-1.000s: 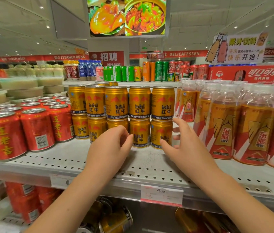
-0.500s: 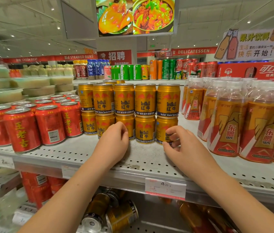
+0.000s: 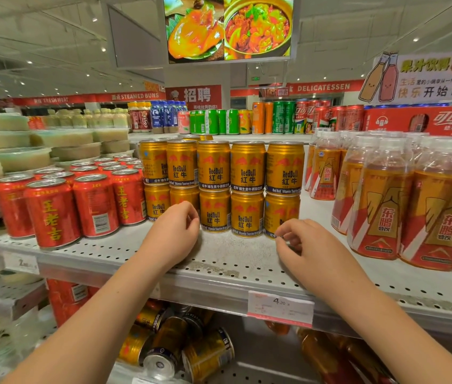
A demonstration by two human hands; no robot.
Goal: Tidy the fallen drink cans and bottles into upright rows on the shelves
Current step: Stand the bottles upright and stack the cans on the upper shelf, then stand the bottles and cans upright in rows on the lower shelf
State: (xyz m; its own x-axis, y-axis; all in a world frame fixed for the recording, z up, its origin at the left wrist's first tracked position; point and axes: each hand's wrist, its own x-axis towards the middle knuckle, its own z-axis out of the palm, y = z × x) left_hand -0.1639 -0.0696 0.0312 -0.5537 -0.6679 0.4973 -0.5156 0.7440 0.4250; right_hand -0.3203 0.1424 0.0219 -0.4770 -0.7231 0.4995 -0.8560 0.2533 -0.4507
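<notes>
Gold Red Bull cans (image 3: 215, 187) stand upright in a two-high stack on the white perforated shelf (image 3: 227, 268). My left hand (image 3: 173, 234) hovers just before the lower cans on the stack's left, fingers curled, holding nothing. My right hand (image 3: 312, 249) sits at the foot of the lower right can (image 3: 281, 212), fingers curled in with the thumb against them, also empty. On the shelf below, several gold cans (image 3: 169, 346) lie fallen in a heap, and orange bottles (image 3: 330, 358) lie on their sides to the right.
Red herbal tea cans (image 3: 53, 213) stand in rows left of the stack. Orange-and-red drink bottles (image 3: 385, 203) stand in rows to the right. A price tag (image 3: 280, 311) hangs on the shelf's front edge. Pale tubs (image 3: 22, 159) are stacked at far left.
Both hands went from flat against the lower gold cans to curled fingers, and have drawn slightly back from the stack. The view has shifted a little closer and leftward.
</notes>
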